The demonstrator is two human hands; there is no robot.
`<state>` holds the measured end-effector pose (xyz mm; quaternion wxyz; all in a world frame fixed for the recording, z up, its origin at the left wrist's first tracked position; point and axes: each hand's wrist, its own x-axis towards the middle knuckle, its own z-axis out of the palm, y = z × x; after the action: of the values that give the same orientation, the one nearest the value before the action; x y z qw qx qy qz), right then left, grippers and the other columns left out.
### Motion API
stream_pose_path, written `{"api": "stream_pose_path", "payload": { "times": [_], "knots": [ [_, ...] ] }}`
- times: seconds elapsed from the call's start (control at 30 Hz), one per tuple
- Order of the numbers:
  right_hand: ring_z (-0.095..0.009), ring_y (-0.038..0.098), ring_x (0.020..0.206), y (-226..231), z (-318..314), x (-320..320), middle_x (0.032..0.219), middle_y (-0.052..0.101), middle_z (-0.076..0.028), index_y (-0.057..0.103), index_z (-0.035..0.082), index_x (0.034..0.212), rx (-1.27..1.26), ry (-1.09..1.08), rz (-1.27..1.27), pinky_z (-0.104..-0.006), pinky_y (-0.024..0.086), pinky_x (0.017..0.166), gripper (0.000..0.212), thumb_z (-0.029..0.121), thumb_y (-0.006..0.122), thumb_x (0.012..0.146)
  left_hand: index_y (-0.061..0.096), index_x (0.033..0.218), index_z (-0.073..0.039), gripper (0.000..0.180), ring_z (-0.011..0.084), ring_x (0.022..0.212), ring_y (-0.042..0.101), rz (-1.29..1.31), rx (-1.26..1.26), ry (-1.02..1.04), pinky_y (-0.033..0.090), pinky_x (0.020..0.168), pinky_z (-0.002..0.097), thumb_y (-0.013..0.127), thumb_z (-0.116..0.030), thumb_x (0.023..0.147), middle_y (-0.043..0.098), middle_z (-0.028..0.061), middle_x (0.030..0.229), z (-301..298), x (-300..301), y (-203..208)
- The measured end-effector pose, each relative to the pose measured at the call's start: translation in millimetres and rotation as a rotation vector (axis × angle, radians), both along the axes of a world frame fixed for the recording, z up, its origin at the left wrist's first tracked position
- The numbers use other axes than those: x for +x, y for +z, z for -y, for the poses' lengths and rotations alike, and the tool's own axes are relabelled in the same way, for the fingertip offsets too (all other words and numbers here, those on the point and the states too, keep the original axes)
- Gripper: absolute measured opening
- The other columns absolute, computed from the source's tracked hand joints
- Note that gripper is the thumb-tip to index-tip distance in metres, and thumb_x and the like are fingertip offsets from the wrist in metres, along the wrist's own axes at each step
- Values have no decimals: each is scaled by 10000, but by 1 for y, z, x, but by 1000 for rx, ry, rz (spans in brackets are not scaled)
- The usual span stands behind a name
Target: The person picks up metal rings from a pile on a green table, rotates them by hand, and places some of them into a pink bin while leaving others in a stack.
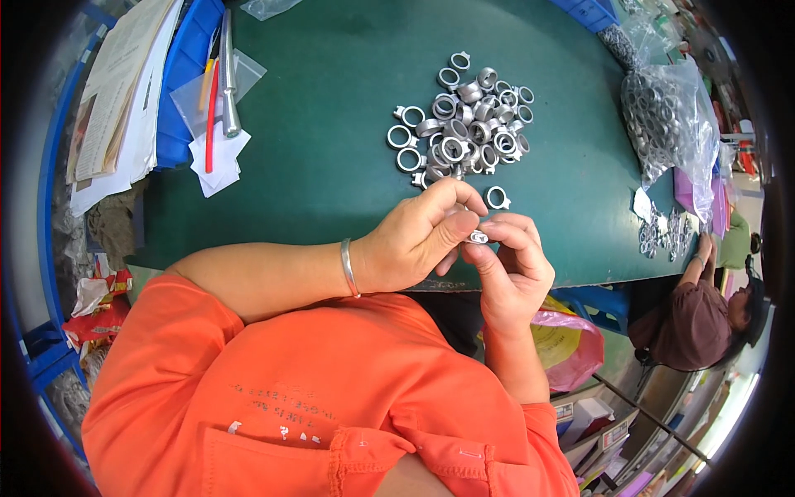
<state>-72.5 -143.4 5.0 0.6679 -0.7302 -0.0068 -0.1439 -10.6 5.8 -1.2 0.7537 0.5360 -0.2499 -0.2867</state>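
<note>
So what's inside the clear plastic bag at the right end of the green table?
The clear plastic bag is packed with silver metal rings like those in the loose pile on the green table. Only the outer layers show through the crinkled plastic; whatever sits deeper inside or underneath is hidden.

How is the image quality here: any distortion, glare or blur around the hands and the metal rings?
Head view: strong fisheye bending, dark vignette at the rim. Left hand and right hand are sharp and evenly lit, holding a small metal ring. The ring pile glints; the clear bag of rings shows glare.

Bright, even light – sharp centre, soft shadows – fisheye bends and darkens the rim
</note>
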Motion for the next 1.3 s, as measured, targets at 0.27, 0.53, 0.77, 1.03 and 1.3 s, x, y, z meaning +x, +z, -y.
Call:
{"api": "stream_pose_path", "payload": {
  "times": [0.27,0.53,0.77,1.03,1.3],
  "knots": [
    [-163,552,823,-1,-3,-3,928,562,-104,627,-8,928,88,15,-39,-257,457,712,232,-63,683,709,425,971,-42,204,60,551,471,-36,8,-2,384,492,189,395,-244,963,514,27,766,-3,-2,-2],
    [-134,581,702,12,25,18,848,610,-101,603,-6,859,-229,-87,83,-225,469,580,153,-77,617,724,448,956,-58,92,108,589,516,-510,-104,-135,403,478,203,445,-148,935,543,78,789,-4,8,0],
    [-93,582,641,108,189,97,853,626,-86,617,-38,911,-778,-804,287,-223,478,612,152,52,600,790,470,1064,-38,244,229,1025,551,-660,-216,-219,491,822,282,503,32,833,527,141,1089,2,14,10],
    [-192,595,896,110,203,125,1036,609,-129,585,2,1070,-885,-739,206,-292,456,790,286,51,536,793,380,1273,-9,577,334,1247,378,-799,-464,-164,341,1037,402,485,100,716,418,223,1294,-7,21,5],
    [-265,573,801,24,15,37,894,565,-111,598,5,831,-740,237,250,-336,486,680,218,33,727,657,329,1313,10,612,208,1137,458,-676,-457,-167,396,943,327,484,81,726,427,143,1279,-2,17,-5]
  ]
}}
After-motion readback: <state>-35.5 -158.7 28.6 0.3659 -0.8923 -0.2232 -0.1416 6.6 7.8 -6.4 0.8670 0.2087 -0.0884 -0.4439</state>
